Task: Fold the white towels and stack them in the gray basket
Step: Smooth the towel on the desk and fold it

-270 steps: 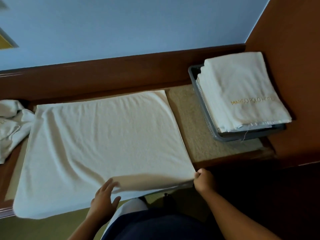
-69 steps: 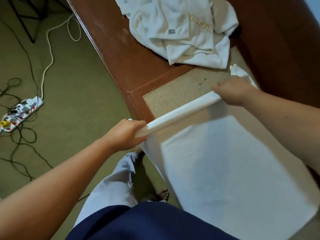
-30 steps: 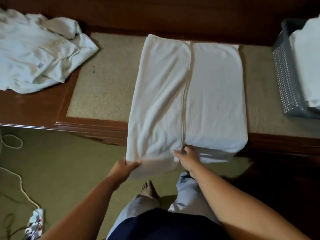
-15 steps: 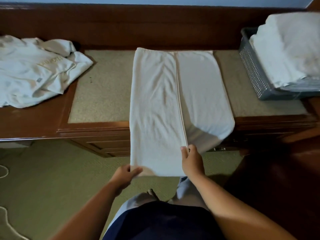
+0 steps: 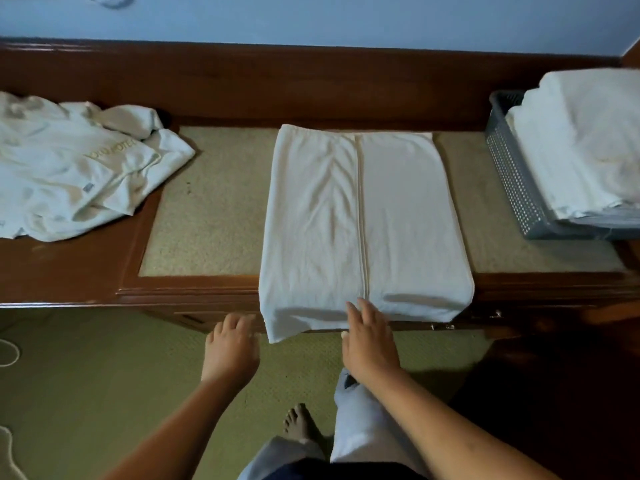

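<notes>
A folded white towel (image 5: 360, 220) lies on the wooden bench, its near end hanging over the front edge. A seam runs down its middle where two flaps meet. My right hand (image 5: 370, 344) is flat with straight fingers, its fingertips touching the towel's near edge at the seam. My left hand (image 5: 230, 348) hovers with relaxed fingers just left of the towel's hanging corner and holds nothing. The gray basket (image 5: 516, 181) stands at the right end of the bench, with a stack of folded white towels (image 5: 585, 143) in it.
A crumpled heap of unfolded white towels (image 5: 76, 168) with gold lettering lies on the bench's left end. The wooden bench (image 5: 69, 271) has a beige padded inset (image 5: 207, 209). A dark wooden backboard runs behind. Green carpet and my bare foot (image 5: 301, 427) are below.
Both hands have let go of the towel's near edge. The lifted end now drapes down over the bench front, and both hands have opened flat.
</notes>
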A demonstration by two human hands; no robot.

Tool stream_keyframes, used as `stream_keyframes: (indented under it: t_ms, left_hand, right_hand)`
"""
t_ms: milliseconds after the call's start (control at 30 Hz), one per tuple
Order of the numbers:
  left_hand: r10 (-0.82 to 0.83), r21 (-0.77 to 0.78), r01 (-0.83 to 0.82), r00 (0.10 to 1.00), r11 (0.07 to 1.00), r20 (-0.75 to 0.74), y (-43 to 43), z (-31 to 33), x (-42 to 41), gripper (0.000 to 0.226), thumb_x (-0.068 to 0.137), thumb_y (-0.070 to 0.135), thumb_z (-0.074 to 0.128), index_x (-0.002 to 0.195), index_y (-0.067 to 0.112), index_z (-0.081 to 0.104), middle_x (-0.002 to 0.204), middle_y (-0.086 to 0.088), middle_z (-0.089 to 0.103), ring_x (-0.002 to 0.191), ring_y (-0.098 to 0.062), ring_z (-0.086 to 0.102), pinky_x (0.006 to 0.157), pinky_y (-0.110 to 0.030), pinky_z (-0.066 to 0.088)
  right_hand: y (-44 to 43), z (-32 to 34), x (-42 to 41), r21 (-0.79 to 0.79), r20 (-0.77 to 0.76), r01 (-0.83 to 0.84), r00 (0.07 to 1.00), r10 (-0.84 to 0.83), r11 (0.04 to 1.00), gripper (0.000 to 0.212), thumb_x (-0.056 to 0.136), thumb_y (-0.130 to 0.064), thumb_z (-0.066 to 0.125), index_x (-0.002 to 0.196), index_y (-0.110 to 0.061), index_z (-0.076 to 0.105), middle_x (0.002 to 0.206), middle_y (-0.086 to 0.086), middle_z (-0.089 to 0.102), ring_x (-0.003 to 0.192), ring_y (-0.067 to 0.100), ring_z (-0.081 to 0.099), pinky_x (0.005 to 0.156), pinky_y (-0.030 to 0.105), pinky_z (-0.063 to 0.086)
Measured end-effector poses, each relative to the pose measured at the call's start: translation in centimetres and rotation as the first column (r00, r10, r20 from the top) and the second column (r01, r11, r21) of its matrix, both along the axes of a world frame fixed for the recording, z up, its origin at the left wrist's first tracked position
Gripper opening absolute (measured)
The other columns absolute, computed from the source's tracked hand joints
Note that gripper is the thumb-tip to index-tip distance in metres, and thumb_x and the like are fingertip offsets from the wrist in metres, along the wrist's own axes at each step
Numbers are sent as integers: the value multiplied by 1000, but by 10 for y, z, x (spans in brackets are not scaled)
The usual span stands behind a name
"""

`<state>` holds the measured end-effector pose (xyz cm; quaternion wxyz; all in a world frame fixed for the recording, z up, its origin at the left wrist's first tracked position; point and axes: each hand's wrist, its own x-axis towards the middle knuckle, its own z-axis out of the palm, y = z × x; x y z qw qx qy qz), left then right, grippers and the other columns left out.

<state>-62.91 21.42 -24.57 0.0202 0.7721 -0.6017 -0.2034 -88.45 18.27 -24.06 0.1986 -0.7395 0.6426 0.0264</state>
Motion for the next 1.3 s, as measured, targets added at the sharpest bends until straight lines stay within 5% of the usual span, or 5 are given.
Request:
stream_keyframes:
  t_ms: [167, 333, 467, 733, 1300]
  left_hand:
    - [-231, -211, 218, 972, 953, -42, -105, -3, -42, 59, 100, 35, 31, 153, 10, 39, 163, -9, 32, 148, -26, 32, 120, -41, 26]
    - [-108, -46, 107, 994, 993, -22, -202, -53, -64, 77, 94, 53, 1, 160, 14, -4, 167, -3, -16, 154, -19, -17, 126, -39, -7]
    - [-11, -165, 22, 998, 986, 68, -298, -70, -73, 74, 100, 48, 22, 160, 7, 15, 168, -16, 9, 156, -28, 5, 125, -43, 4]
    - [-99, -128, 115, 987, 985, 123, -468, -69, -57, 86, 100, 59, 24, 160, 5, -5, 168, -15, -12, 156, -27, -11, 127, -42, -2]
    - [-73, -88, 84, 990, 993, 124, -514, -66, -59, 87, 97, 58, 25, 161, 10, -8, 168, -11, -17, 155, -25, -18, 127, -46, -1]
  right_hand:
    - [-107, -18, 54, 10, 181, -133, 975, 129, 991, 65, 105, -31, 36, 161, -12, 8, 168, 9, -4, 155, 25, -6, 123, 37, -7]
    - [-239, -68, 49, -165, 53, -59, 996, 68, 985, 68, 101, -40, 25, 158, -4, 22, 166, 17, 13, 154, 27, 15, 123, 41, 10]
    - [-352, -72, 38, -213, -1, -70, 997, 71, 975, 74, 99, -48, 23, 159, -5, 18, 167, 16, 9, 155, 27, 13, 125, 42, 12]
    - [-493, -70, 23, -216, -1, -119, 993, 121, 969, 85, 96, -63, 28, 161, -13, 7, 169, 7, -3, 156, 22, -3, 126, 42, 4]
    - [-512, -75, 18, -238, 89, -92, 989, 116, 967, 74, 98, -51, 34, 160, -12, 21, 168, 6, 12, 156, 20, 8, 126, 43, 9]
